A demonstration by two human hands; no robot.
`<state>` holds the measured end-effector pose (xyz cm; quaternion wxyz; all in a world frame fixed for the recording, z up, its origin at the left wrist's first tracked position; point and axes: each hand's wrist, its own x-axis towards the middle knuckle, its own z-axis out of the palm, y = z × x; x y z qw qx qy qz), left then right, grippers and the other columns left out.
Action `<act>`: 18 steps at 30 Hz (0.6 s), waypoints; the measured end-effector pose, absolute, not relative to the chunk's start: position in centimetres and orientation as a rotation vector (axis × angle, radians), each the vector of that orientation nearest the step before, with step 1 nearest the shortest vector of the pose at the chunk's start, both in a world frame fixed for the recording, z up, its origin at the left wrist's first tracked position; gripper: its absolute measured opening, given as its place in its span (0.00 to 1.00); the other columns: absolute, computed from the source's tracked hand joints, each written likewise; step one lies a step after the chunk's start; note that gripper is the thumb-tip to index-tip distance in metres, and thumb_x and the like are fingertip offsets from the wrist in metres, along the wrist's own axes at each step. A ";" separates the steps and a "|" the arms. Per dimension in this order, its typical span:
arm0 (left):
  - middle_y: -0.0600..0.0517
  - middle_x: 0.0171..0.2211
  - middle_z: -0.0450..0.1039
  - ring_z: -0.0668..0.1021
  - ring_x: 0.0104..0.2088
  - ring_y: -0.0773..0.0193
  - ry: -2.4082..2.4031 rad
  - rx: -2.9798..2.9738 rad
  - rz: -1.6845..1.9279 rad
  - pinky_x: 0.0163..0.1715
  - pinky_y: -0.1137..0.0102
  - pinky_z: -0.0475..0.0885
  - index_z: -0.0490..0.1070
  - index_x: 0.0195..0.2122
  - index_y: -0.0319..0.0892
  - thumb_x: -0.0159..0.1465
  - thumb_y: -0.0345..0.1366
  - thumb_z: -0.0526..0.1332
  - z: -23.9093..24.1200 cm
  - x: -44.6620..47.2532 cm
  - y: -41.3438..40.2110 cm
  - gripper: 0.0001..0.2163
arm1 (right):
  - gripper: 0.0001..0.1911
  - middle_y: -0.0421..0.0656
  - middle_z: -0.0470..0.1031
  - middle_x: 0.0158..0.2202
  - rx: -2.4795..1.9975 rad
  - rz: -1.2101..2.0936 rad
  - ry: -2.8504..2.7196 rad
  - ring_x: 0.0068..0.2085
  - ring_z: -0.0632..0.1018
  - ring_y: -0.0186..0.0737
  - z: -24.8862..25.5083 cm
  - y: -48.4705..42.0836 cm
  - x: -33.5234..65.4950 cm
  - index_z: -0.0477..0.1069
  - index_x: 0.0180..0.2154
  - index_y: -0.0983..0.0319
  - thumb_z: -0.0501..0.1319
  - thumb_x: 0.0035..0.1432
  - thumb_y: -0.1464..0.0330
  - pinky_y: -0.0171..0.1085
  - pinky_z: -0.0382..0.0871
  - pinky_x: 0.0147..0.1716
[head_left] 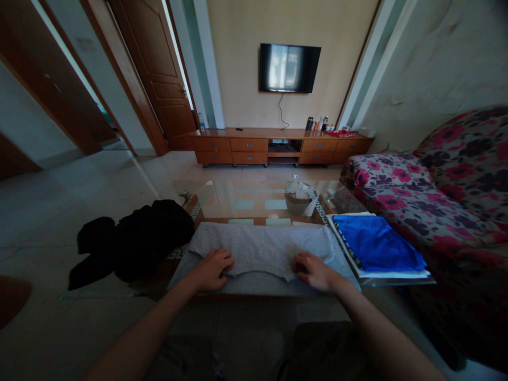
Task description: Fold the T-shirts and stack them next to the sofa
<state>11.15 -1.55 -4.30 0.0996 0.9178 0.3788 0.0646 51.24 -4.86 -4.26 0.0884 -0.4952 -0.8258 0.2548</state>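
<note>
A grey T-shirt lies partly folded across the near side of a glass coffee table, its upper layer turned back over the lower one. At the left end of that layer's near edge, my left hand is closed on the fabric with curled fingers. My right hand pinches the same edge toward its right end. Between the hands the edge curves, and the lower layer shows beneath it. Thumbs and fingertips are partly hidden in the cloth.
Black clothing is heaped on the table's left end. Folded blue and white garments are stacked at the right, beside a flowered sofa. A bowl-like container shows near the glass table's far side. Beyond stands a wooden TV cabinet.
</note>
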 end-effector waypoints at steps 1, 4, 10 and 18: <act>0.50 0.37 0.69 0.72 0.42 0.56 1.105 2.707 0.187 0.46 0.61 0.66 0.64 0.31 0.45 0.50 0.26 0.59 -4.4 11.1 -1.4 0.09 | 0.05 0.43 0.75 0.35 -1.491 0.778 -2.446 0.39 0.74 0.41 -4.1 -4.7 51.2 0.75 0.36 0.61 0.61 0.59 0.69 0.37 0.65 0.41; 0.51 0.33 0.69 0.73 0.40 0.58 1.104 2.665 0.219 0.45 0.62 0.67 0.65 0.28 0.44 0.57 0.28 0.58 -5.0 11.4 -0.7 0.04 | 0.17 0.45 0.75 0.36 -1.636 0.607 -2.321 0.38 0.75 0.41 -4.1 -3.5 51.1 0.75 0.37 0.61 0.51 0.70 0.62 0.38 0.67 0.43; 0.44 0.58 0.68 0.69 0.59 0.53 1.327 2.688 0.474 0.60 0.56 0.63 0.72 0.54 0.46 0.69 0.40 0.55 -5.5 12.3 2.2 0.15 | 0.32 0.52 0.50 0.72 -2.023 -0.041 -2.090 0.69 0.54 0.61 -6.3 -1.0 51.3 0.59 0.68 0.54 0.52 0.68 0.51 0.59 0.48 0.64; 0.48 0.74 0.45 0.47 0.72 0.40 1.504 2.575 0.265 0.68 0.49 0.49 0.55 0.71 0.54 0.59 0.60 0.63 -8.2 9.6 4.6 0.41 | 0.46 0.52 0.29 0.76 -2.189 -0.062 -2.153 0.71 0.39 0.75 -8.4 -0.5 52.3 0.42 0.73 0.48 0.49 0.61 0.37 0.74 0.33 0.61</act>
